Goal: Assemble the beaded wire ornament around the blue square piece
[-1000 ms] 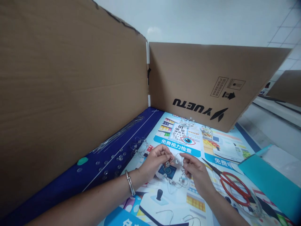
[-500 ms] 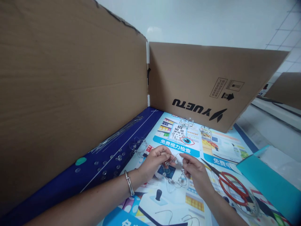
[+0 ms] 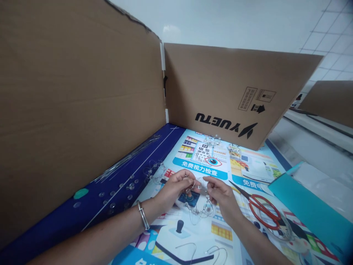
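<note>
A loop of thin wire strung with clear beads hangs between my two hands above the printed sheet. My left hand, with a silver bangle at the wrist, pinches the upper left of this beaded wire between thumb and fingertips. On the other side, my right hand has its fingers closed on the loop's upper right, the index finger reaching toward the left hand. The exact grip points are small and partly covered by the fingers. Scissors with red handles lie close to the right of my right hand.
Loose clear beads, a green disc and straight wires lie left on the blue strip. Beaded wire pieces sit at the back. Cardboard panels stand left and behind. A teal folder lies right; cut wires in front.
The whole view has shifted slightly, so everything sits a little further left. Both hands keep hold of the beaded wire, with only small finger movements.
</note>
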Demonstrator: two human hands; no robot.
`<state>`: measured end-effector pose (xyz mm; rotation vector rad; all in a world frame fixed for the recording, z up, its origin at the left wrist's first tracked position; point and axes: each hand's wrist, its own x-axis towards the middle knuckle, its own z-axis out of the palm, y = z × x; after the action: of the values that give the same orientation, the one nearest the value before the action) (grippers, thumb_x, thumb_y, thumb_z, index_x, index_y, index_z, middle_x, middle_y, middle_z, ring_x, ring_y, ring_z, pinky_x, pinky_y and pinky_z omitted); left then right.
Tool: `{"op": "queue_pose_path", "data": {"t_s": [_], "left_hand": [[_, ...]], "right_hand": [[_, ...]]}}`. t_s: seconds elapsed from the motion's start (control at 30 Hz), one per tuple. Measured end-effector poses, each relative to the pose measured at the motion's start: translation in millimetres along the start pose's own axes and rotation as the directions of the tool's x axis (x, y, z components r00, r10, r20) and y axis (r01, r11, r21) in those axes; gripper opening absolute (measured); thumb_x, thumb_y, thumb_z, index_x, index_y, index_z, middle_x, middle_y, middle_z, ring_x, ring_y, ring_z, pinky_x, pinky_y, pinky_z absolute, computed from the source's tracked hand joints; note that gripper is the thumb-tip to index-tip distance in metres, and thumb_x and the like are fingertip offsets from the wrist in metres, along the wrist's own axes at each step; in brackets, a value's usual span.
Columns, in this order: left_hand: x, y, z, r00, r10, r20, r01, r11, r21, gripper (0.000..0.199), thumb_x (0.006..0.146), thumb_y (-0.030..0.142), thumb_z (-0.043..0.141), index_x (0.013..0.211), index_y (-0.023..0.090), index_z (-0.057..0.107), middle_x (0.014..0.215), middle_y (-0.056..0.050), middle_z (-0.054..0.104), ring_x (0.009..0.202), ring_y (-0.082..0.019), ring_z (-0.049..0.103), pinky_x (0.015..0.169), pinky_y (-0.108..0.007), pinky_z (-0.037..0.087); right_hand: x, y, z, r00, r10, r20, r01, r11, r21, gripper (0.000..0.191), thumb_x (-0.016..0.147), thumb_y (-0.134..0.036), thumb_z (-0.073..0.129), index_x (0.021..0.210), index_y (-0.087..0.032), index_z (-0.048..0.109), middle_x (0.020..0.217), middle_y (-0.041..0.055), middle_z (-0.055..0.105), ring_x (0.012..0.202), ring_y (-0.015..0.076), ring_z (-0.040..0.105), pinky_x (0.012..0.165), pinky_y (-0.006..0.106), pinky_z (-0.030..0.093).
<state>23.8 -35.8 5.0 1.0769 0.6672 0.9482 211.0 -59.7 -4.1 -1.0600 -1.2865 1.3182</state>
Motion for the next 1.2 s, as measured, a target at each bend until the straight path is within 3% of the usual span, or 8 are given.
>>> {"op": "queue_pose_path", "data": {"t_s": [0.53,1.2], "left_hand": [[2.6,-5.1,1.1,0.999,0.046,0.002,-0.046,0.998,0.032,0.017,0.078,0.026,0.059,0.088,0.017,0.05,0.086,-0.007,0.065,0.075,-0.019,0.062,0.054,-0.022,0.041],[1.9,-4.4,2.7,1.0,0.016,0.025,-0.016,1.0,-0.015,0.022,0.076,0.024,0.062,0.091,0.018,0.047,0.072,-0.003,0.061,0.073,-0.016,0.061,0.053,-0.021,0.042]], "right_hand": [[-0.4,-1.2,1.2,0.999,0.004,0.038,-0.004,1.0,-0.013,0.028,0.077,-0.025,0.057,0.105,-0.024,0.058,0.072,-0.0027,0.046,0.052,0.0058,0.04,0.046,0.02,0.03],[1.1,-0.9,3.0,1.0,-0.004,-0.016,0.003,0.999,-0.044,0.025,0.073,-0.029,0.062,0.097,-0.02,0.06,0.069,-0.0025,0.049,0.051,0.0061,0.041,0.045,0.02,0.032]]}}
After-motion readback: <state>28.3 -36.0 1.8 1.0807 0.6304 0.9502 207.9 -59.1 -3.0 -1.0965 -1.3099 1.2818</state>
